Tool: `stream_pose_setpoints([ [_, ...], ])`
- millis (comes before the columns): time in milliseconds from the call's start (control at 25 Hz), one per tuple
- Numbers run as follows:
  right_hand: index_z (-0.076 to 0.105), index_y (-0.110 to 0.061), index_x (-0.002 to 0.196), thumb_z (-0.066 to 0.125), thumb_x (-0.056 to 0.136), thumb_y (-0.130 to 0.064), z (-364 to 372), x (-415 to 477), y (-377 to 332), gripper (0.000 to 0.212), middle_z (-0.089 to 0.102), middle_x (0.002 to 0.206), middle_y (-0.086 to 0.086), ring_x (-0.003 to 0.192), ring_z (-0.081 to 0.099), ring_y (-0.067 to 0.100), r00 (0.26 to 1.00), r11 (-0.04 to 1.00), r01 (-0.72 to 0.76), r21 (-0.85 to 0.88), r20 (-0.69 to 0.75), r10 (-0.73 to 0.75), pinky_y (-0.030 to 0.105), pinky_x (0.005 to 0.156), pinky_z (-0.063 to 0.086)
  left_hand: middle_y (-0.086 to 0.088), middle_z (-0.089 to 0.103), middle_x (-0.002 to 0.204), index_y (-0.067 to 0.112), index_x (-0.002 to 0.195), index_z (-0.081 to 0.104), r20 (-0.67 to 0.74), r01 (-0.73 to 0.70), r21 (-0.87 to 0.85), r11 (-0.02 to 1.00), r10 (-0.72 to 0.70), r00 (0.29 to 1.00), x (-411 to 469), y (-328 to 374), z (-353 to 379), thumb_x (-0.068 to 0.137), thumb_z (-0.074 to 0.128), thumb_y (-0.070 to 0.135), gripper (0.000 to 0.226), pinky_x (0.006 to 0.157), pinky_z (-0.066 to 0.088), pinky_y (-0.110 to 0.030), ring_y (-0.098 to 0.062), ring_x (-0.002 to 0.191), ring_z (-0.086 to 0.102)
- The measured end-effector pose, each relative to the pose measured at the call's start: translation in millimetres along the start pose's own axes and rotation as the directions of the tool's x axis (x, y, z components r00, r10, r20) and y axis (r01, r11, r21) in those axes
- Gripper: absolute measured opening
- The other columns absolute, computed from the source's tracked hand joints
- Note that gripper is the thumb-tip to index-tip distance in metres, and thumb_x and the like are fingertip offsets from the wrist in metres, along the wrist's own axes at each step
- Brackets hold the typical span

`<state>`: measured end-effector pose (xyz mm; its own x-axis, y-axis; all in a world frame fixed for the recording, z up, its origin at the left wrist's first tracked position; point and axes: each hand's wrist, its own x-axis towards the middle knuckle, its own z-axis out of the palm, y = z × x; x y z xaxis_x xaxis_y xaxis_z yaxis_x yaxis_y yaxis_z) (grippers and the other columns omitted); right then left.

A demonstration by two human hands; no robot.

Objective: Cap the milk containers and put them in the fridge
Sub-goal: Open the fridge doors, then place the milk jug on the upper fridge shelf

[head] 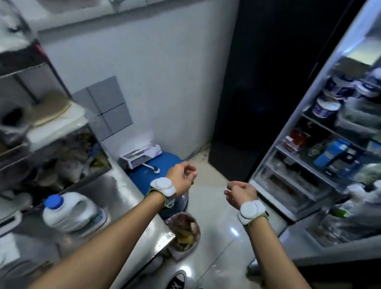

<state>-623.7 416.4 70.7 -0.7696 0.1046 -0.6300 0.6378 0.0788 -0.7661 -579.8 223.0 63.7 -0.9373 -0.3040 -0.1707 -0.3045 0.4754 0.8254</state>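
A white milk jug (69, 211) with a blue cap on it stands on the steel counter (119, 188) at the lower left. The fridge (321, 144) is open on the right, its shelves packed with tubs and cartons. Some white capped containers (368, 191) sit in its door shelf, too blurred to name. My left hand (181, 176) hovers past the counter's end, fingers loosely curled, holding nothing. About a hand's width to its right, in front of the fridge's lower drawers, my right hand (241, 192) is also loosely curled and holds nothing.
A blue water barrel (156, 166) with a white device on top stands beyond the counter's end. A bowl of food scraps (185, 233) sits on the floor by the counter corner. A cluttered wire rack (24, 103) is at left. The black fridge door (262, 81) stands open.
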Motion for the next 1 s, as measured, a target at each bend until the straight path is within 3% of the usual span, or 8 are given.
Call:
stream_pose_setpoints([
  [120,0.066,-0.005,0.096,0.057,0.091,0.0,46,-10,7,0.011,0.066,0.093,0.013,0.064,0.061,0.018,0.993,0.996,0.026,-0.083,0.113,-0.016,0.027,0.059,0.05,-0.009,0.072,0.094,0.013,0.104,0.064,-0.108,0.098,-0.012,0.995,-0.099,0.989,-32,-34,-37,0.091,0.063,0.022,0.015,0.082,0.057,-0.035,-0.024,0.086,0.072],
  [280,0.066,-0.002,0.104,0.06,0.09,0.0,118,-44,21,0.015,0.066,0.096,0.016,0.072,0.064,0.026,0.955,0.984,0.079,-0.162,0.295,-0.028,0.028,0.06,0.048,-0.01,0.071,0.096,0.013,0.105,0.063,-0.252,0.208,-0.043,0.977,-0.212,0.944,-85,-87,-93,0.092,0.062,0.023,0.017,0.082,0.058,-0.036,-0.022,0.084,0.07],
  [440,0.065,-0.009,0.087,0.062,0.089,0.001,179,-81,37,0.01,0.063,0.087,0.014,0.065,0.059,0.026,0.917,0.971,0.125,-0.202,0.398,-0.035,0.03,0.059,0.047,-0.011,0.07,0.093,0.011,0.107,0.061,-0.308,0.27,-0.101,0.958,-0.288,0.907,-129,-125,-138,0.093,0.061,0.023,0.018,0.079,0.059,-0.042,-0.025,0.081,0.071],
  [600,0.06,-0.011,0.08,0.055,0.093,-0.001,233,-113,59,0.017,0.06,0.083,0.019,0.056,0.06,0.018,0.857,0.949,0.143,-0.282,0.515,0.024,0.025,0.061,0.048,-0.002,0.065,0.085,0.01,0.107,0.063,-0.378,0.325,-0.093,0.941,-0.335,0.863,-173,-165,-179,0.09,0.064,0.021,0.02,0.077,0.056,-0.032,-0.021,0.08,0.066],
  [680,0.065,-0.008,0.102,0.06,0.091,-0.003,266,-131,77,0.013,0.067,0.105,0.024,0.081,0.068,0.026,0.822,0.899,0.255,-0.357,0.569,-0.007,0.033,0.079,0.056,-0.002,0.063,0.082,0.008,0.105,0.063,-0.419,0.349,-0.093,0.933,-0.355,0.836,-194,-192,-203,0.088,0.067,0.02,0.021,0.076,0.056,-0.03,-0.021,0.079,0.064],
  [760,0.063,-0.01,0.116,0.068,0.087,-0.007,286,-143,89,0.029,0.067,0.116,0.022,0.109,0.066,0.036,0.827,0.866,0.291,-0.407,0.562,-0.014,0.046,0.101,0.052,-0.001,0.063,0.08,0.008,0.102,0.06,-0.444,0.364,-0.101,0.926,-0.37,0.816,-204,-208,-216,0.086,0.071,0.022,0.024,0.065,0.052,-0.019,-0.015,0.071,0.061],
  [840,0.062,-0.012,0.123,0.071,0.085,-0.009,306,-153,103,0.039,0.067,0.11,0.018,0.112,0.064,0.038,0.829,0.828,0.333,-0.452,0.558,-0.029,0.048,0.104,0.05,0.0,0.065,0.084,0.01,0.103,0.055,-0.452,0.389,-0.108,0.915,-0.394,0.8,-209,-226,-227,0.083,0.075,0.027,0.032,0.061,0.049,-0.015,-0.013,0.072,0.062],
  [1000,0.057,-0.019,0.135,0.07,0.085,-0.018,329,-162,114,0.051,0.071,0.116,0.016,0.11,0.067,0.033,0.811,0.74,0.436,-0.512,0.58,-0.076,0.041,0.102,0.051,0.002,0.059,0.114,0.014,0.131,0.041,-0.394,0.397,-0.085,0.914,-0.397,0.829,-202,-244,-234,0.076,0.079,0.041,0.071,0.088,0.053,-0.034,-0.019,0.098,0.063],
])
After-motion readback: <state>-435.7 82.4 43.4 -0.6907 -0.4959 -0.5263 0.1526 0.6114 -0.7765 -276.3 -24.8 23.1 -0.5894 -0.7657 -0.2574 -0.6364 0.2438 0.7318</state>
